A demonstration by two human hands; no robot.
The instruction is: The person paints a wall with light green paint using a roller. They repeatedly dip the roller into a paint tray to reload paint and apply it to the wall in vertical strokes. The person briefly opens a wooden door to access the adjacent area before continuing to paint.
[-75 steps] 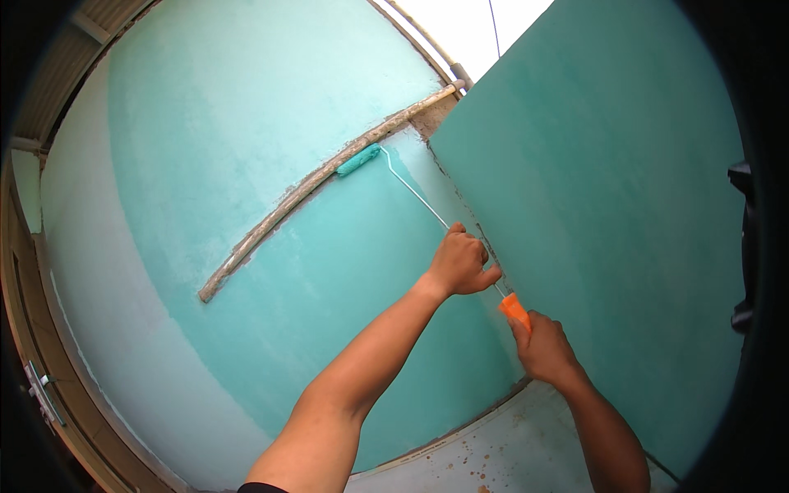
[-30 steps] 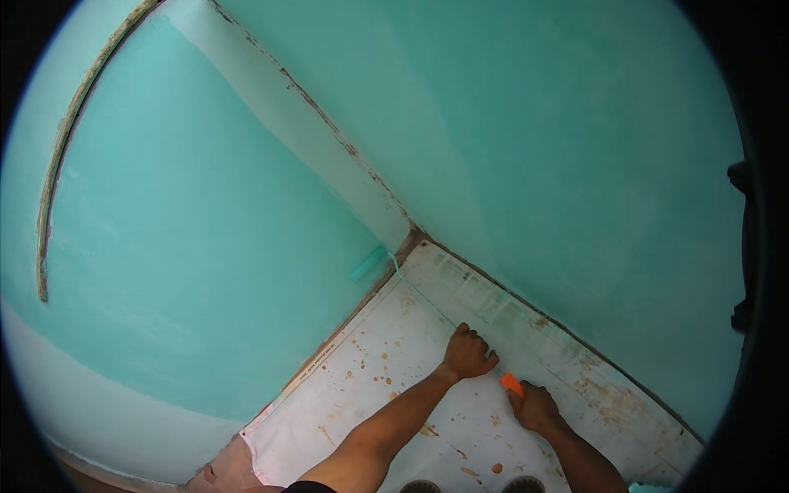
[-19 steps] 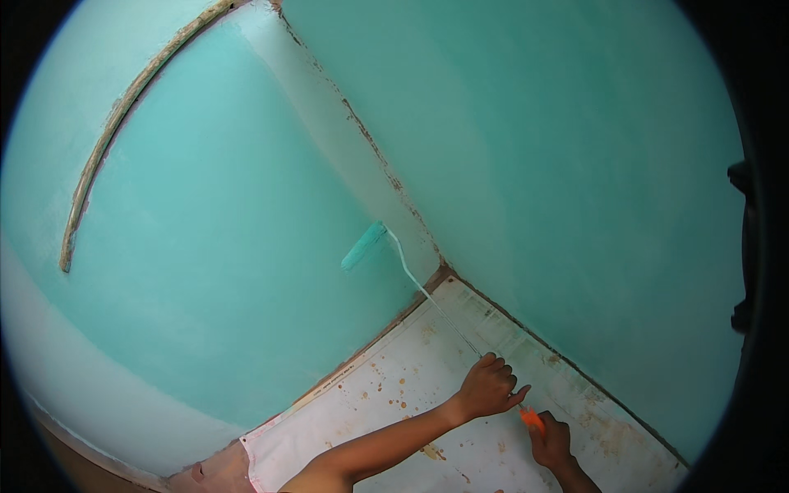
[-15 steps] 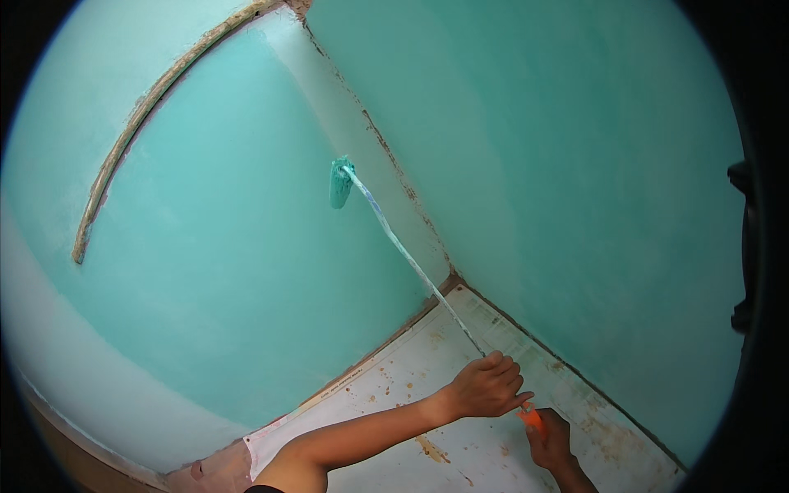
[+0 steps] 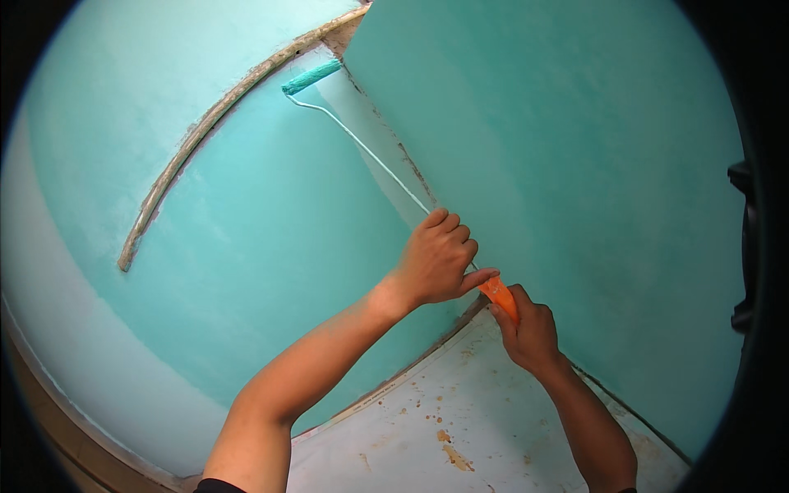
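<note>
A paint roller spans from my hands up to the left wall. Its sleeve point(image 5: 312, 76), wet with turquoise paint, lies against the upper part of that wall, close to the corner and just under a wooden strip. My left hand point(image 5: 440, 256) is wrapped round the thin metal rod point(image 5: 370, 150). Below it, my right hand point(image 5: 530, 329) grips the orange handle point(image 5: 500, 297). On the left wall point(image 5: 271, 230) the turquoise coat ends short of the corner, where a paler strip point(image 5: 349, 111) shows beside the sleeve.
A curved-looking wooden strip point(image 5: 189, 148) runs across the left wall. The right wall point(image 5: 559, 164) is turquoise and meets the left one at a rough, chipped corner. A pale sheet with brown splatters point(image 5: 411, 435) covers the floor. Paler wall point(image 5: 90, 312) lies at far left.
Both hands have risen with the roller. Its sleeve has moved up the wall from mid-height to near the wooden strip and now lies more level. The view has shifted slightly too.
</note>
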